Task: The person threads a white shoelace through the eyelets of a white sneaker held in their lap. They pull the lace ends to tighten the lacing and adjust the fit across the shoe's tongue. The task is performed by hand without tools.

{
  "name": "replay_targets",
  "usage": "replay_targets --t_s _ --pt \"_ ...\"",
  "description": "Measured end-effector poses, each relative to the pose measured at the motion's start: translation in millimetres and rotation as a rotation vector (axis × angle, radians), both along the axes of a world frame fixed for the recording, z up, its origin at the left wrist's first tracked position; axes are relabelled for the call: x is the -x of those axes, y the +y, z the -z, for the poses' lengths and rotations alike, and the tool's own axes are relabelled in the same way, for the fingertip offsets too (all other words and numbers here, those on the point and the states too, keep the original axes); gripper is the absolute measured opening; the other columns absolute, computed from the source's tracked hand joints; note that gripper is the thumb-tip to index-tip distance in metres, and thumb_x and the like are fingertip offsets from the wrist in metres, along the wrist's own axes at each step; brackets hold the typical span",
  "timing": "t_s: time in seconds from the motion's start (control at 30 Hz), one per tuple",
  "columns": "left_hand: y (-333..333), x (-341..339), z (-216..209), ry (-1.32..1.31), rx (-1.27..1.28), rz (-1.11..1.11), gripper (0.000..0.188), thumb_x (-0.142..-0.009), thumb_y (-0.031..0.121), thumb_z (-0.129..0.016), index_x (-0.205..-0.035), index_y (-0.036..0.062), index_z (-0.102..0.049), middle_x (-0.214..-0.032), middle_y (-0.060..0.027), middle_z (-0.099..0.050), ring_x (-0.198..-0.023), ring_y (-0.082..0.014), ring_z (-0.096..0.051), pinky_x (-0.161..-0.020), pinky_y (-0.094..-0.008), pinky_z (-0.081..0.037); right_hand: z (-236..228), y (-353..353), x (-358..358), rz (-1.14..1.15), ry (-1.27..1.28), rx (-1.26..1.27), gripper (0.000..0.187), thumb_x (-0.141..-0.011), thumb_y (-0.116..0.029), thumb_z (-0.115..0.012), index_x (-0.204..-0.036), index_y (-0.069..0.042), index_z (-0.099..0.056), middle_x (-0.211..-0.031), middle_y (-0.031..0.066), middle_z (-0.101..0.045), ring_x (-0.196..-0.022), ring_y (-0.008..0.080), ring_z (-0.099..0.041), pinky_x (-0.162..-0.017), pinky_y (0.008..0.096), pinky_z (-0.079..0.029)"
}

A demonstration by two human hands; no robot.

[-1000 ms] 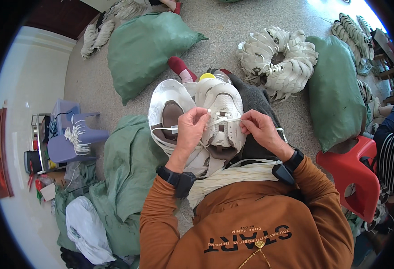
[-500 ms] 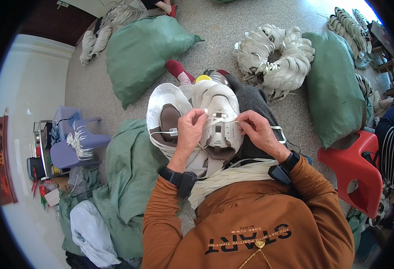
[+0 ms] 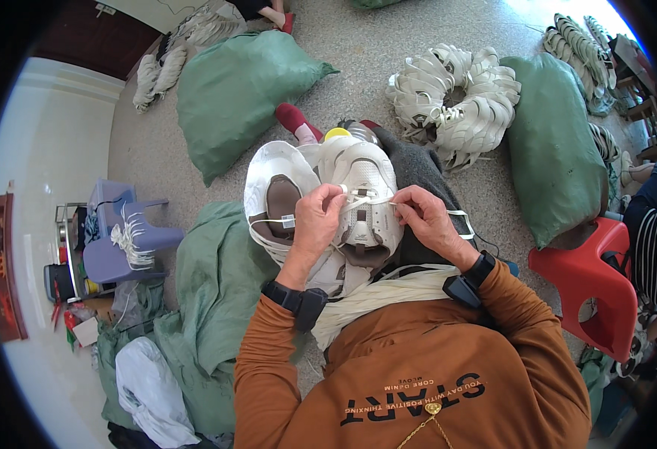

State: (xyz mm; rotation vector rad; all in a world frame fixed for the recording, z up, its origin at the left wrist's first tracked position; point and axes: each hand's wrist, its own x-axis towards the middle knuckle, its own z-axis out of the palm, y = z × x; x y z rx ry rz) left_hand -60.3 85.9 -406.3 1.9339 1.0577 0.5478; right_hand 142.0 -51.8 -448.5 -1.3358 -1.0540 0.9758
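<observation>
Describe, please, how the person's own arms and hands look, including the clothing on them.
The arms have long rust-brown sleeves. Each wrist wears a black strap with a dark, boxy device. The left hand and right hand are without gloves.

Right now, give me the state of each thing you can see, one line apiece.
Left hand, pinching the lace
Right hand, pinching it too
Lace, crossed; knotting unclear
Shoe, toe pointing away
Left green sack, bulging
Right green sack, bulging
Green cloth, rumpled
White bag, crumpled
Purple chair, bearing white strings
Shoe pile, arranged in a ring
</observation>
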Motion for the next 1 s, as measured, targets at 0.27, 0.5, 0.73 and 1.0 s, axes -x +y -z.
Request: replay_targets --t_s 0.27,0.5,0.73,1.0 --pt "5 -2 4 0.082 -0.131 0.081 0.012 -0.091 0.011 -0.071 -0.093 -0.0006 -0.069 -0.082 -0.0136 -0.068 -0.072 -0.025 -0.066 -0.068 -0.037 -0.052 0 1 -1 -0.013 -0.083 -0.014 0.007 -0.094 -0.002 -0.063 -0.101 0.0 -0.064 -0.089 0.0076 -0.062 -0.075 0.0151 -0.061 -0.067 0.0282 -0.051" --pt "-29 -3 -25 0.113 -0.279 0.016 0.015 -0.091 0.012 -0.073 -0.098 0.0001 -0.07 -0.081 -0.0097 -0.067 -0.063 -0.0184 -0.059 -0.059 -0.0342 -0.048 -7 -1 2 0.052 -0.334 -0.166 0.008 -0.092 -0.002 -0.063 -0.1 0.001 -0.064 -0.096 0.0157 -0.064 -0.083 0.0356 -0.065 -0.072 0.0394 -0.053" --pt "-75 -21 -1 -0.078 0.279 -0.073 0.035 -0.095 0.011 -0.071 -0.124 -0.0056 -0.063 -0.08 -0.0031 -0.066 -0.056 -0.005 -0.055 -0.046 -0.0214 -0.046 -17 15 -3 -0.009 -0.582 -0.182 0.006 -0.091 -0.002 -0.064 -0.096 0.0 -0.063 -0.097 0.0171 -0.063 -0.086 0.0389 -0.065 -0.073 0.0418 -0.053" --pt "-80 -32 23 -0.097 0.207 -0.087 0.037 -0.096 0.006 -0.067 -0.128 -0.0056 -0.054 -0.072 -0.0007 -0.057 -0.051 -0.0046 -0.053 -0.041 -0.0215 -0.041 -22 23 1 -0.078 -0.751 -0.051 0.008 -0.092 -0.005 -0.061 -0.09 0.001 -0.057 -0.088 0.0188 -0.058 -0.081 0.041 -0.062 -0.069 0.0481 -0.049"
